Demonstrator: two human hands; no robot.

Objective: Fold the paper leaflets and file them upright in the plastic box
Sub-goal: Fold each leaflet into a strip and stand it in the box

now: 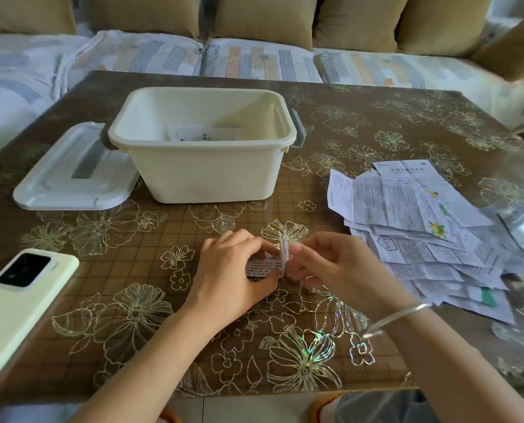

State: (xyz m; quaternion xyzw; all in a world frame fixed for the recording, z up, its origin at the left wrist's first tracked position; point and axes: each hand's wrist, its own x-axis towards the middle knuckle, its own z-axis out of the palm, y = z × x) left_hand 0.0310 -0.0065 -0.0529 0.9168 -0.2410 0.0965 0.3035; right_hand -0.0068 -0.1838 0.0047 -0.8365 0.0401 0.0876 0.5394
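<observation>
A small white printed leaflet (268, 264), partly folded, is held just above the table's middle front. My left hand (230, 270) grips its left part, fingers curled over it. My right hand (324, 264) pinches its upright folded edge from the right. The cream plastic box (202, 175) stands open behind the hands, with a folded leaflet (199, 134) inside near its far wall. A loose pile of unfolded leaflets (413, 224) lies on the table to the right.
The box's white lid (74, 175) lies flat left of the box. A pale green phone (19, 303) lies face down at the front left. The table (132, 270) has a brown floral cover. A sofa with cushions (254, 22) runs behind it.
</observation>
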